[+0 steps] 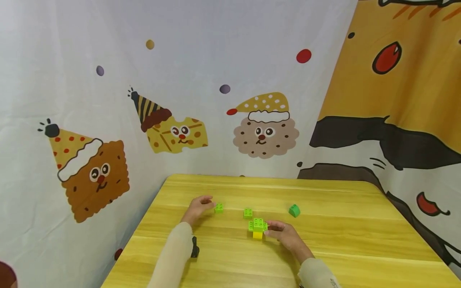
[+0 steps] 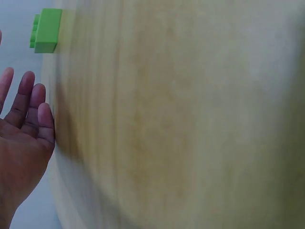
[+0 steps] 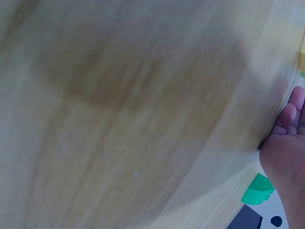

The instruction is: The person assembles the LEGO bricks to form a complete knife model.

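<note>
"Where do we have our left hand [image 1: 198, 209]?"

"Just beside a light green brick [image 1: 219, 208], at the left of the row. Our fingers are apart and relaxed, holding nothing; whether a fingertip touches the brick, we can't tell."

"And our right hand [image 1: 287, 236]?"

"At the right side of the build [image 1: 258, 225], thumb and fingers apart around its side piece. We can't tell from here whether they pinch it."

"What do we see in that build?"

"A light green brick on top, a light green piece sticking out on each side, and a yellow block [image 1: 257, 235] underneath. It stands upright on the desk [image 1: 223, 266], between our hands but nearer the right one."

"Anything else around it?"

"We have a second light green brick [image 1: 247, 214] just behind it, a little to the left, and a darker green piece [image 1: 294, 211] with a curved side farther off, back and to the right."

"Behind the desk?"

"A pale cloth [image 1: 201, 60] printed with a cracker, a cheese and a cookie, all in party hats."
</note>
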`<action>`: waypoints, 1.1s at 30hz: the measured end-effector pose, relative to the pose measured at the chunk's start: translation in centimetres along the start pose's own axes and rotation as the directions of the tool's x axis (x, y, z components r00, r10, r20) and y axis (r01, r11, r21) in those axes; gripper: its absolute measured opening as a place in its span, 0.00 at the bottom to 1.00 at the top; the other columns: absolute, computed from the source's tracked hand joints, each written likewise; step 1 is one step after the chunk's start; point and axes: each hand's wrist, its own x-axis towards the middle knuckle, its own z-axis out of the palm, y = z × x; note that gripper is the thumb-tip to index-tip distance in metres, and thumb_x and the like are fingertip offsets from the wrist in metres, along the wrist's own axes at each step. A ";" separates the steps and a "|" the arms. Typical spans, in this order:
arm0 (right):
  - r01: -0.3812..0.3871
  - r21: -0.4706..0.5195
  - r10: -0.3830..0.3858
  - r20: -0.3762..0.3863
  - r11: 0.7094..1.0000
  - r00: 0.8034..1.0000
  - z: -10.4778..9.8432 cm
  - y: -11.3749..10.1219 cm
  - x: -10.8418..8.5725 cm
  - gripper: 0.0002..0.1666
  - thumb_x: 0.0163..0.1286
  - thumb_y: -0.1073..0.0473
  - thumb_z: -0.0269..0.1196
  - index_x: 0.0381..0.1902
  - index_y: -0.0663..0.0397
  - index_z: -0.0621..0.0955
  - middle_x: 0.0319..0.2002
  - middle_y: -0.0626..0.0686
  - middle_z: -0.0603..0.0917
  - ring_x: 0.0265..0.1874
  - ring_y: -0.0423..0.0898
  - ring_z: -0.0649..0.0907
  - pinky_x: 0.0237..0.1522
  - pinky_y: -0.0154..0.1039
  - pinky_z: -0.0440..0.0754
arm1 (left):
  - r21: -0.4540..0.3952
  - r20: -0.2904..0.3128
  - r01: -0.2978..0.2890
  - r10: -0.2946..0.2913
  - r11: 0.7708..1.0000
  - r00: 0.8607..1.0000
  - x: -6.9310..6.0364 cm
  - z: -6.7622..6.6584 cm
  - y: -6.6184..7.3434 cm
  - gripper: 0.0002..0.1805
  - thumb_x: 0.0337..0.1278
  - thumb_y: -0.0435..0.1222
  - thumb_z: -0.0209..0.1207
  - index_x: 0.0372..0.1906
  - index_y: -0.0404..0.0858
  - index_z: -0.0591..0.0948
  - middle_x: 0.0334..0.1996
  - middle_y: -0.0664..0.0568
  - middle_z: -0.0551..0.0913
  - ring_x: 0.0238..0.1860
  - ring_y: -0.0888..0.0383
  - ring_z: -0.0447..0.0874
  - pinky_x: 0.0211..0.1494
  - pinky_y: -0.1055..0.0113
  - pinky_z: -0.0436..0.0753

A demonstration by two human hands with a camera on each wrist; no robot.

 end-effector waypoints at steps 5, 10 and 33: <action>-0.015 0.003 0.015 0.004 1.000 1.000 0.0 -0.1 -0.1 0.26 0.61 0.58 0.73 0.56 0.59 0.83 0.48 0.53 0.83 0.48 0.50 0.80 0.50 0.48 0.79 | 0.010 0.051 0.005 -0.005 1.000 0.999 -0.3 0.3 -0.4 0.27 0.63 0.38 0.66 0.64 0.32 0.76 0.58 0.40 0.78 0.60 0.44 0.73 0.63 0.46 0.71; -0.007 0.014 0.007 0.023 1.000 1.000 0.0 -0.1 -0.2 0.27 0.61 0.58 0.73 0.57 0.61 0.82 0.47 0.54 0.83 0.48 0.50 0.80 0.50 0.48 0.79 | 0.049 0.088 0.002 -0.007 0.999 0.996 -0.6 0.5 -0.7 0.28 0.62 0.37 0.66 0.65 0.31 0.75 0.59 0.39 0.77 0.61 0.42 0.72 0.64 0.46 0.71; -0.012 0.012 0.012 0.001 1.000 1.000 -0.1 -0.2 -0.2 0.26 0.61 0.58 0.73 0.56 0.60 0.82 0.47 0.53 0.84 0.48 0.50 0.81 0.51 0.50 0.79 | 0.135 0.098 -0.013 0.000 0.991 0.995 0.2 1.2 -0.6 0.24 0.60 0.35 0.68 0.60 0.33 0.79 0.55 0.43 0.78 0.56 0.46 0.75 0.57 0.51 0.75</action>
